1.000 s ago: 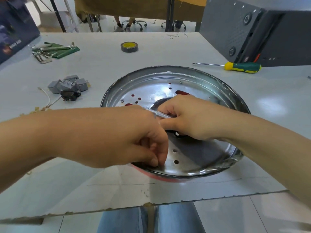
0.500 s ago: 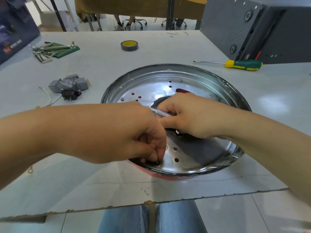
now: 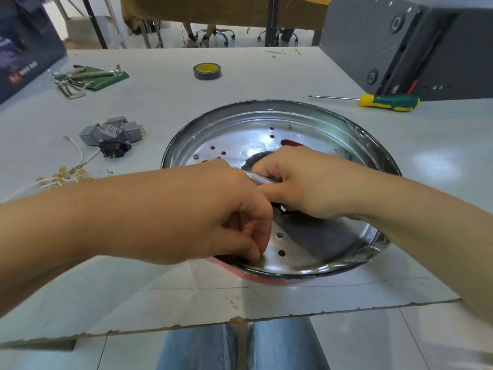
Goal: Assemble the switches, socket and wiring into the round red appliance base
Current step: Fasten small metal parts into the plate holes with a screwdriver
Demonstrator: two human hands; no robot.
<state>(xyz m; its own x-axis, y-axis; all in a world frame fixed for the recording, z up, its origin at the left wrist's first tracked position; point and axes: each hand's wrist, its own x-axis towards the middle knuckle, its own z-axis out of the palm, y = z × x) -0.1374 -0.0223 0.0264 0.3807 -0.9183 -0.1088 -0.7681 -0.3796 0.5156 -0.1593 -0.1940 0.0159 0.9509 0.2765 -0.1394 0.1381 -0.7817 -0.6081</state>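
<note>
The round red appliance base [image 3: 269, 279] sat near the table's chipped front edge [image 3: 346, 311], its shiny metal pan rim [image 3: 280, 105] facing up, and both hands met inside it toward the near side. The right hand [image 3: 306, 182] was curled around a thin silver tool shaft [image 3: 260, 178], while the left hand [image 3: 213, 217] pinched its fingertips onto something small and dark at the near rim, too hidden to identify. Open tabletop lay around the base, with the grey switches and black socket [image 3: 112, 137] and white wiring [image 3: 77, 153] well to the left, a screwdriver [image 3: 386, 102] behind on the right, and a tape roll [image 3: 207, 71] farther back.
</note>
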